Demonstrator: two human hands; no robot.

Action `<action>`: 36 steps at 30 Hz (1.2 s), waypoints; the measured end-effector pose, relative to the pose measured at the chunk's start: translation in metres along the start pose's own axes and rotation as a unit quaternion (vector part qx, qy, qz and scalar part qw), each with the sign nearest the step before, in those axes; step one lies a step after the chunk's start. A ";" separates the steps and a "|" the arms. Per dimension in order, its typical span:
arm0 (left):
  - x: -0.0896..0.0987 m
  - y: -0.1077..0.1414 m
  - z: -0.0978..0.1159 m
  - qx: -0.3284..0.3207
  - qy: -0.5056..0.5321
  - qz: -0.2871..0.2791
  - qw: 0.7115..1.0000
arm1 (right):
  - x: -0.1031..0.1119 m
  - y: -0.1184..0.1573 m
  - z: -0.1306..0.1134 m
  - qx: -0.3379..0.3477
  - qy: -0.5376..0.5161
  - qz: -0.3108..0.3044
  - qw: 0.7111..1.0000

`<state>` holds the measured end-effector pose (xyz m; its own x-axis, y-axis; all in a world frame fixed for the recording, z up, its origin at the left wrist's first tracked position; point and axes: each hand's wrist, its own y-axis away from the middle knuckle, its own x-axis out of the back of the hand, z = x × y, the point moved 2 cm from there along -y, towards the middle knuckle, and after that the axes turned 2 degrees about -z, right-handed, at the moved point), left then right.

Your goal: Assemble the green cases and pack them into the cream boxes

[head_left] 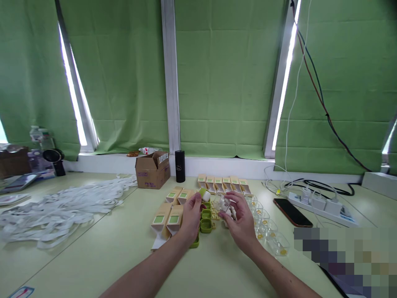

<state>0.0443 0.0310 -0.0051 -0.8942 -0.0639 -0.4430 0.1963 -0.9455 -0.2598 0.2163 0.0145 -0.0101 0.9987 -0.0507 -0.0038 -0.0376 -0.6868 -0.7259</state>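
Note:
My left hand (192, 213) is closed on a small rounded green-and-white piece (204, 195), held up above the table. Facing it, my right hand (238, 219) pinches a clear plastic piece (223, 203), with something whitish partly hidden by the fingers. Below and between the hands stand small green square containers (206, 225) in a column, with small yellowish parts (214, 213) alongside. To the right of my right hand lie several clear plastic covers (277, 243) with yellow spots. Beige cartons (175, 219) with green labels stand left of my left hand.
More beige cartons (218, 185) form a row at the back. White straps (62, 207) spread over the left side. A cardboard box (151, 171) and black cylinder (180, 166) stand near the wall. A phone (292, 212) and power strip (322, 209) lie at right.

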 end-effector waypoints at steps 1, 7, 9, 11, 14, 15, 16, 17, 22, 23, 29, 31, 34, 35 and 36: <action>0.000 0.000 0.001 -0.006 -0.004 -0.001 1.000 | 0.001 0.001 -0.003 0.034 0.035 -0.004 0.999; -0.001 0.002 0.004 -0.033 -0.019 -0.012 0.999 | 0.000 0.009 -0.006 0.170 0.128 -0.046 0.976; -0.001 0.004 0.006 -0.040 -0.032 -0.012 0.999 | 0.000 0.011 -0.004 0.190 0.140 -0.056 0.970; -0.003 0.006 0.009 -0.044 -0.047 -0.013 0.998 | -0.001 0.012 -0.002 0.191 0.141 -0.063 0.969; -0.005 0.009 0.013 -0.053 -0.060 -0.016 0.997 | -0.002 0.011 -0.002 0.149 0.123 -0.069 0.979; -0.006 0.009 0.015 -0.056 -0.062 -0.017 0.996 | -0.002 0.011 -0.002 0.127 0.114 -0.069 0.983; -0.007 0.010 0.016 -0.058 -0.063 -0.018 0.996 | -0.002 0.010 -0.002 0.102 0.105 -0.066 0.987; -0.007 0.011 0.016 -0.059 -0.064 -0.020 0.996 | -0.003 0.009 -0.001 0.075 0.093 -0.061 0.991; -0.010 0.013 0.019 -0.050 -0.061 -0.027 0.996 | -0.004 0.008 0.009 -0.059 0.019 -0.038 0.997; -0.011 0.013 0.019 -0.049 -0.059 -0.030 0.997 | -0.005 0.008 0.011 -0.081 0.004 -0.035 0.996; -0.009 0.012 0.015 -0.040 -0.050 -0.040 0.997 | -0.010 0.006 0.011 -0.177 -0.101 -0.050 0.978; -0.008 0.010 0.011 -0.027 -0.049 -0.040 0.998 | -0.011 0.004 0.008 -0.186 -0.113 -0.055 0.974; -0.006 0.009 0.007 -0.017 -0.047 -0.042 0.998 | -0.013 0.001 0.004 -0.197 -0.114 -0.057 0.972; -0.006 0.009 0.006 -0.015 -0.044 -0.044 0.998 | -0.014 0.000 0.004 -0.200 -0.117 -0.057 0.971; -0.006 0.009 0.005 -0.013 -0.041 -0.048 0.998 | -0.014 0.000 0.003 -0.203 -0.120 -0.057 0.970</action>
<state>0.0497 0.0212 0.0000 -0.9393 -0.0008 -0.3432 0.1178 -0.9400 -0.3202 0.2024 0.0175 -0.0120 0.9745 0.1794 -0.1350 0.1118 -0.9092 -0.4011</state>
